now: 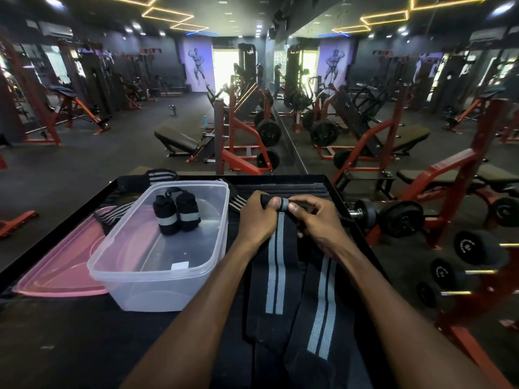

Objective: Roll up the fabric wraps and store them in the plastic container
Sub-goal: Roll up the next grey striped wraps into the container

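1. Head view: while both hands pinch the far end of the striped wrap (276, 265) — left hand (257, 220), right hand (317, 220) — the roll is only begun; it lies flat just right of the plastic container (134, 265).
2. Judgement: keep edges aligned and tension even — a loose core would unravel.

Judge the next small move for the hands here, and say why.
Probably keep turning the started roll toward the body. Both the left hand and right hand pinch the far end of the striped wrap, only slightly rolled, with most of its length flat. Two rolled wraps already sit in the plastic container.
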Demonstrator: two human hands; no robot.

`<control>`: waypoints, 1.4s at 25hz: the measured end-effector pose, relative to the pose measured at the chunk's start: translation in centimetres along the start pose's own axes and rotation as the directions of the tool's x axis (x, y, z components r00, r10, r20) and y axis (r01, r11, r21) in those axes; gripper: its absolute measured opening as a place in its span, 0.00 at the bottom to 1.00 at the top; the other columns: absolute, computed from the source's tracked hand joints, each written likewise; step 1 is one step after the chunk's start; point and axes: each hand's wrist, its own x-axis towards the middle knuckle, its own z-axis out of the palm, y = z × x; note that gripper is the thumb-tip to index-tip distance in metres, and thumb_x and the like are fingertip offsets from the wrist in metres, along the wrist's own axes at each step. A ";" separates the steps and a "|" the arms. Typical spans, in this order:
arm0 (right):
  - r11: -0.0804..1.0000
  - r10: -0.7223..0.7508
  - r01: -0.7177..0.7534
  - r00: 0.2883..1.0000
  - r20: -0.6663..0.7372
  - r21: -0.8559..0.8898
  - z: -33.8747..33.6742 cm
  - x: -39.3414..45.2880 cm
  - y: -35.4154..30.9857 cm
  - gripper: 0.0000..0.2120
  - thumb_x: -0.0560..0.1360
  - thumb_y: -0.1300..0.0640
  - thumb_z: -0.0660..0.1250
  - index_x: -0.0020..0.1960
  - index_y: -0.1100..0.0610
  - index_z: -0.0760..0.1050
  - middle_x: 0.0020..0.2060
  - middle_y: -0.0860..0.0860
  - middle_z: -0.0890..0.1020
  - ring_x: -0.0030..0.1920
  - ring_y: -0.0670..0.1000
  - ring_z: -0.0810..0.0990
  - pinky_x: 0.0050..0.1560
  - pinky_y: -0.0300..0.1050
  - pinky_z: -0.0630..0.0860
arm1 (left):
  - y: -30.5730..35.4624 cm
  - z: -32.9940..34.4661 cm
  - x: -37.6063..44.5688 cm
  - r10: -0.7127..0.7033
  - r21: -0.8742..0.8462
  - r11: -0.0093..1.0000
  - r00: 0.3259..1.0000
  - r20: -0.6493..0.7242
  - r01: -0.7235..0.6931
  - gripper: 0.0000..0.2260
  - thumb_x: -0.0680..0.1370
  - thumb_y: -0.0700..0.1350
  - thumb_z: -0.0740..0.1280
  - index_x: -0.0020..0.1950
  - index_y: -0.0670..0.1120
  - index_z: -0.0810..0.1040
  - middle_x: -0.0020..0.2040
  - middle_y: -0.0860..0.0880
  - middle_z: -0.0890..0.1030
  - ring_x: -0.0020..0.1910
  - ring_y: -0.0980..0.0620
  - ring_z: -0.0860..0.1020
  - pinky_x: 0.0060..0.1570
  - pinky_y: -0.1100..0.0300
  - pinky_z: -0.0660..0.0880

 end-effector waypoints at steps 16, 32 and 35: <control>0.965 -0.207 0.198 0.978 -0.035 -0.175 -0.4 0.4 0.0 0.10 0.71 0.66 0.74 0.49 0.54 0.83 0.45 0.44 0.85 0.47 0.39 0.83 0.50 0.31 0.77 | -0.2 0.1 0.4 -0.052 -0.005 0.999 0.995 0.080 0.053 0.16 0.82 0.55 0.61 0.54 0.44 0.79 0.51 0.48 0.82 0.51 0.49 0.79 0.50 0.56 0.72; 0.999 -0.037 0.036 0.999 0.035 0.022 -0.2 0.3 0.5 0.14 0.72 0.68 0.73 0.56 0.59 0.82 0.46 0.49 0.86 0.46 0.44 0.84 0.44 0.37 0.79 | -0.7 -0.4 1.0 -0.105 -0.011 0.994 0.993 0.058 0.106 0.16 0.80 0.56 0.64 0.54 0.44 0.80 0.51 0.47 0.83 0.52 0.48 0.80 0.54 0.54 0.75; 0.998 0.065 -0.065 0.994 0.085 -0.006 0.0 0.4 1.0 0.06 0.76 0.59 0.71 0.53 0.57 0.82 0.40 0.48 0.86 0.39 0.46 0.82 0.33 0.40 0.76 | -0.5 -0.5 0.8 -0.049 0.003 0.999 0.999 0.003 0.049 0.06 0.79 0.47 0.68 0.52 0.46 0.80 0.49 0.48 0.83 0.50 0.49 0.80 0.50 0.58 0.73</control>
